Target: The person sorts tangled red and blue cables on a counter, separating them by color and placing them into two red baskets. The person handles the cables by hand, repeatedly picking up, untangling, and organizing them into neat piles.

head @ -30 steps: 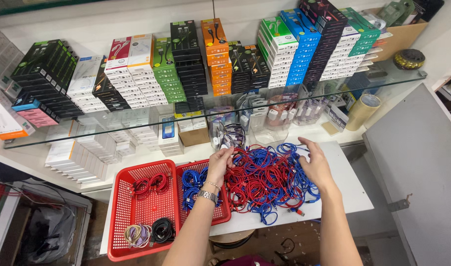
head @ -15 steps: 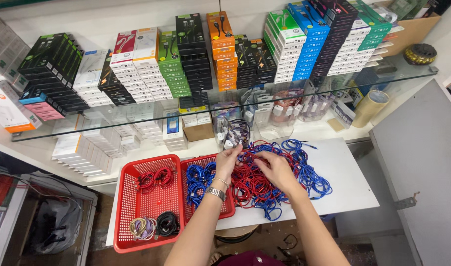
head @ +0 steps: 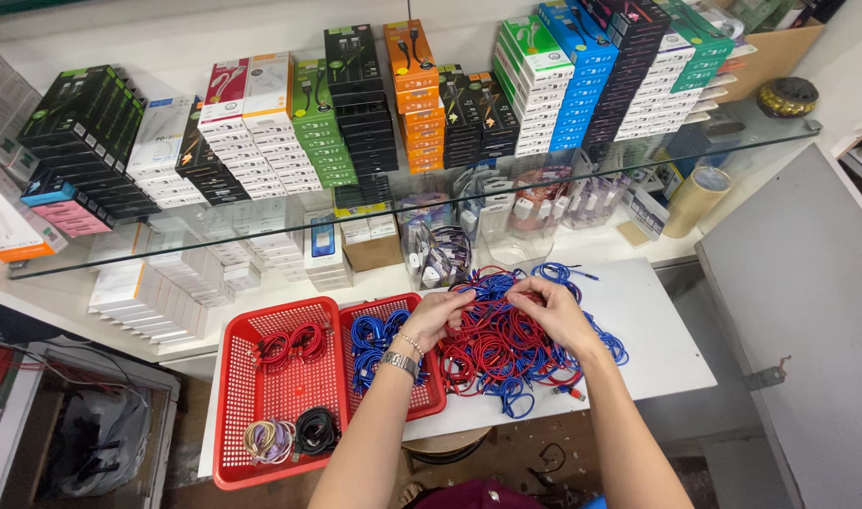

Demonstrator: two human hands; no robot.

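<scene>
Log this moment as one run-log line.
left hand: in tangled red and blue cables | right hand: pinching same pile | red baskets at left: sorted coils | surface: white table

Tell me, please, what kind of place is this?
Probably a phone-accessory shop or stockroom: stacked cable boxes on a glass shelf, red baskets of coiled cables, and a tangled cable pile under both hands.

Your left hand (head: 442,311) and right hand (head: 552,309) both pinch into the cable pile (head: 516,335), a red and blue tangle on the white table (head: 652,330). Just left of the pile, a small red basket (head: 429,401) holds blue cables (head: 372,341). Beside it, a larger red basket (head: 261,443) holds red coils (head: 290,343) and dark coils. Boxes (head: 356,104) line the glass shelf (head: 751,132) above.
</scene>
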